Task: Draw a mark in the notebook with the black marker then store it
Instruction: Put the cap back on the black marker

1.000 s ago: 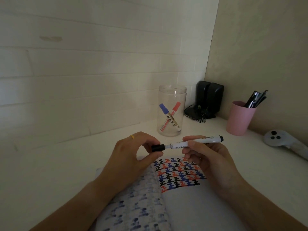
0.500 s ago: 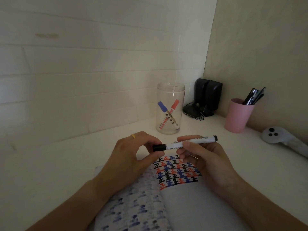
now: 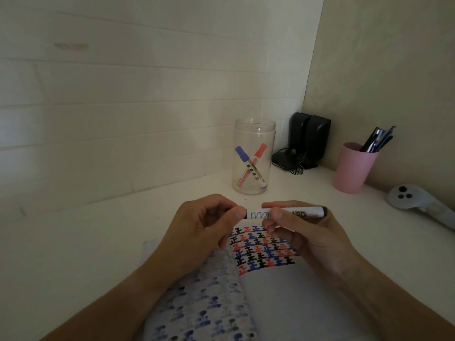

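Observation:
The black marker (image 3: 307, 212) lies level above the open notebook (image 3: 283, 296), held at both ends. My right hand (image 3: 310, 239) grips its white barrel. My left hand (image 3: 204, 227) has its fingers closed around the marker's left end, where the cap is hidden under them. The notebook's right page carries rows of small black, red and blue marks (image 3: 261, 249) at its top; the rest of that page is blank. A clear jar (image 3: 253, 156) stands just beyond, holding a blue marker (image 3: 242, 155) and a red marker (image 3: 258, 151) crossed.
Black speakers (image 3: 310, 139) with a tangle of cable sit in the corner. A pink cup (image 3: 352, 168) of pens stands at the right wall. A white controller (image 3: 413, 196) lies at the far right. White walls close the desk (image 3: 73, 242) behind and to the right.
My left hand has slid in along the marker, so the black cap end seen between the hands before is now covered by my fingers. Both hands hold about the same place.

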Available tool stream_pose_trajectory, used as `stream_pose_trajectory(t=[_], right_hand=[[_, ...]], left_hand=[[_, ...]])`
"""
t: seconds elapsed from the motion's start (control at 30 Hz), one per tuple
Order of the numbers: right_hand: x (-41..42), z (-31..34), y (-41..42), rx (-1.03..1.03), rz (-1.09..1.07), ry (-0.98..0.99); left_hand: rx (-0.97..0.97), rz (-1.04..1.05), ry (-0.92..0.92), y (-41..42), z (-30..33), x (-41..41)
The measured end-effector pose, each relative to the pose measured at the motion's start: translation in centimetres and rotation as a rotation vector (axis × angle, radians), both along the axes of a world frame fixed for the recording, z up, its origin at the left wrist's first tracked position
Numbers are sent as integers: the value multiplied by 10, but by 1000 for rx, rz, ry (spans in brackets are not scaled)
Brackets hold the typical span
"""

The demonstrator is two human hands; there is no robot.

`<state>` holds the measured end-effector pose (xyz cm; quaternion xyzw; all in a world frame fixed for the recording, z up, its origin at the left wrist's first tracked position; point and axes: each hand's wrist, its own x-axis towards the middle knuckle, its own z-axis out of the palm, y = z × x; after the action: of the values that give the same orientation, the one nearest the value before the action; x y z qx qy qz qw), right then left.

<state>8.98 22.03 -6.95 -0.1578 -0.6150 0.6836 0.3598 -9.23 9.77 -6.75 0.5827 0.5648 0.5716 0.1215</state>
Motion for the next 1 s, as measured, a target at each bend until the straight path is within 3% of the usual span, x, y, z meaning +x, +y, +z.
stream_pose_trajectory(t=[0.1,0.4,0.57,0.83,1.0], right_hand=[[6,9,-6,68,23,-104],[1,4,-4,-13,148,-238],[-13,1,-16,26,43,-243],[-29,17,-21,104,-27,-402],[-44,90,3,257,-392,-194]], left_hand=[[59,11,-130,-1,1,-3],[51,8,-148,6,-7,-15],[35,6,-35,4,-13,-7],[16,222,273,13,-21,-11],[-16,422,412,11,-22,-26]])
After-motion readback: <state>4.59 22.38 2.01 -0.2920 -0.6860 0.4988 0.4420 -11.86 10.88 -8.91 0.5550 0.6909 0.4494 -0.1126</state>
